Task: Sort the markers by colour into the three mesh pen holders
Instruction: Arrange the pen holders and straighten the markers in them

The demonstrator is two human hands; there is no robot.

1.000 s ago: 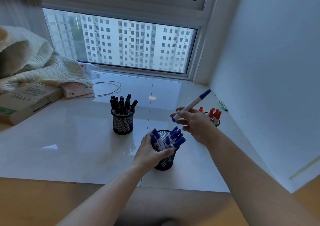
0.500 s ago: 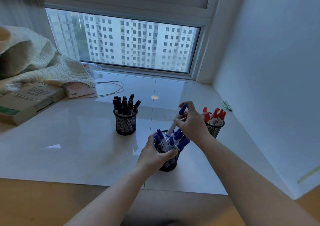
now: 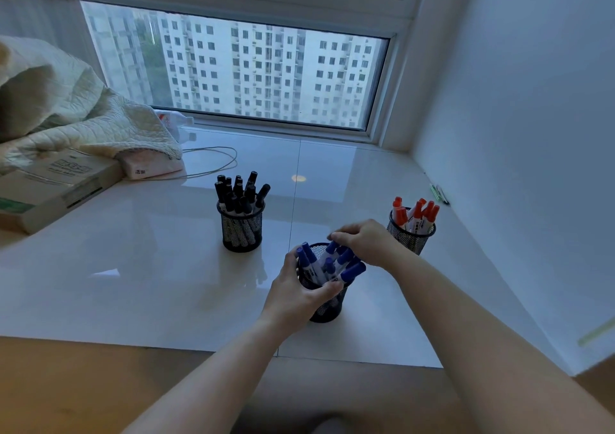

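Note:
Three black mesh pen holders stand on the white windowsill. The nearest holder (image 3: 327, 310) is full of blue-capped markers (image 3: 351, 272), and my left hand (image 3: 298, 295) is wrapped around its left side. My right hand (image 3: 367, 242) hovers over its top, fingertips pinching the cap of one blue marker (image 3: 331, 248) that stands inside. Further back on the left, a holder (image 3: 242, 230) is filled with black markers. At the right, partly behind my right hand, the third holder (image 3: 412, 237) carries red markers (image 3: 416, 212).
A cardboard box (image 3: 50, 184) under a quilted blanket (image 3: 76, 114) fills the left side, with a thin cable (image 3: 213, 164) looping beside it. A plastic bottle (image 3: 174, 122) lies by the window. Two pens (image 3: 439, 194) lie along the right wall (image 3: 515, 167).
My right hand brought the blue marker down from mid-air and stood it in the nearest holder among the other blue ones. My left hand stayed on that holder.

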